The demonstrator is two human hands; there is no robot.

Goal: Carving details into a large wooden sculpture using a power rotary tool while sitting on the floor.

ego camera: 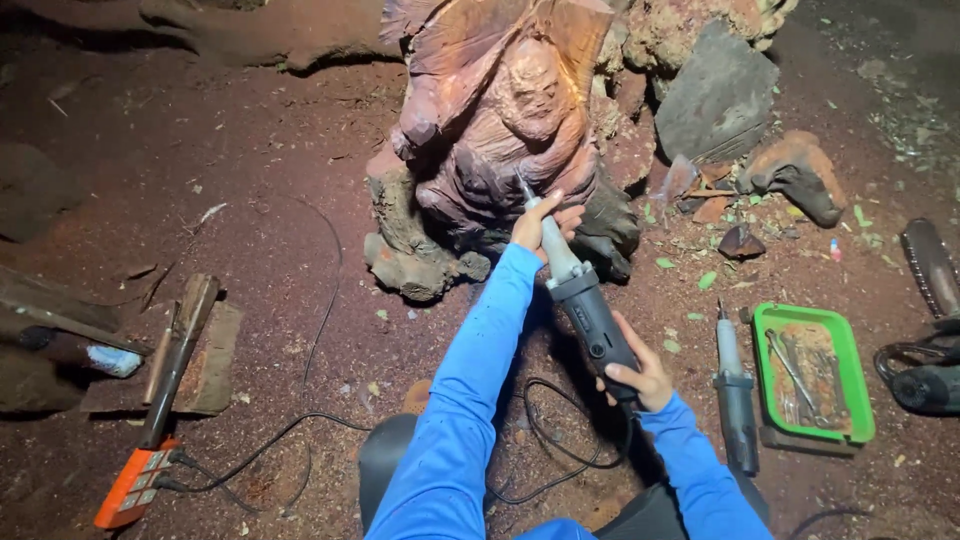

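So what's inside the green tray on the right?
The green tray holds several slim metal bits or tools lying on a reddish, dusty bottom. Anything beneath them is covered, and their exact kinds are too small to tell.

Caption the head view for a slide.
Left hand steadies the nose and right hand grips the body of a die grinder against a reddish wood carving; spare grinder lies nearby.
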